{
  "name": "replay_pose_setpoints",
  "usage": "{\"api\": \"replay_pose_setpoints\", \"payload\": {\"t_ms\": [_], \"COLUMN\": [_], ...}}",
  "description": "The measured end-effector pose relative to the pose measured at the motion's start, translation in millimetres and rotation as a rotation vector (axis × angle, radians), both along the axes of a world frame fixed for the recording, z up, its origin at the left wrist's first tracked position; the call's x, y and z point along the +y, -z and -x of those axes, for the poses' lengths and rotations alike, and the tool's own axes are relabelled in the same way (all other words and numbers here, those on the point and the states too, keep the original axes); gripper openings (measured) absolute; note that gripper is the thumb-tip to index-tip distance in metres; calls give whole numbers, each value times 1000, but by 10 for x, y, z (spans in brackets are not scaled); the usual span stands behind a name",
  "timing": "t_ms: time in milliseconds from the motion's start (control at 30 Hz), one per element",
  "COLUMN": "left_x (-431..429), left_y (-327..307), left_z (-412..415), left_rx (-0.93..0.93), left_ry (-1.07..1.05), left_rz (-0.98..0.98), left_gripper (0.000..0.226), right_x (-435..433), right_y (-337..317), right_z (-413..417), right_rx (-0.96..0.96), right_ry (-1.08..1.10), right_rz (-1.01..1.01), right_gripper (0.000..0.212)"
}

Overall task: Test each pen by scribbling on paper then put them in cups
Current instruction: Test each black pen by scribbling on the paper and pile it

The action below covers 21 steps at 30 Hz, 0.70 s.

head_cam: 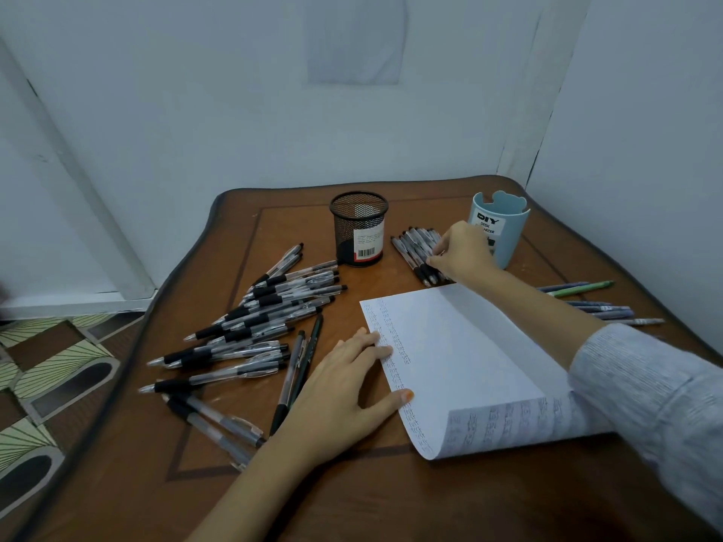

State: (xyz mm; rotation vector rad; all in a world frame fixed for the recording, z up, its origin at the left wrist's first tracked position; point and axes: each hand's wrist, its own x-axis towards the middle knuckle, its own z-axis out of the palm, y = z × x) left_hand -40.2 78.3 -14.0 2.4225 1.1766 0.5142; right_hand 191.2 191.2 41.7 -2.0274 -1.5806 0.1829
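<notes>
Right hand (463, 250) reaches into a small bunch of pens (414, 244) while the left hand (344, 389) steadies the paper (450, 346).
The right grip is curled, fingertips pinching pens in the bunch, which lies on the table (352, 502) between the black mesh cup (358, 228) and the blue cup (508, 232). The left grip is loose, its straight fingers pressing the scribbled left edge of the paper and holding nothing. A large pile of pens (254, 322) lies left of the paper.

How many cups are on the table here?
2: a black mesh cup at the far middle of the table, and a light blue cup to its right, partly behind the right hand. None seem hidden.
</notes>
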Motion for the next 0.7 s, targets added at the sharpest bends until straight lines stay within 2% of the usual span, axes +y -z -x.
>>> {"api": "replay_pose_setpoints", "payload": {"t_ms": [133, 267, 567, 700], "left_x": [0, -4, -26, -21], "left_y": [0, -12, -60, -58], "left_z": [4, 3, -4, -4], "left_rx": [2, 10, 23, 19], "left_ry": [9, 11, 13, 19], "left_rz": [-1, 7, 33, 32], "left_gripper": [68, 67, 67, 66], "right_x": [-62, -234, -765, -694], "right_y": [25, -28, -178, -137], "right_z": [57, 87, 205, 300], "right_rx": [-34, -52, 31, 45], "right_ry": [-27, -92, -386, -427], "right_rz": [8, -1, 367, 328], "right_gripper": [18, 13, 12, 13]}}
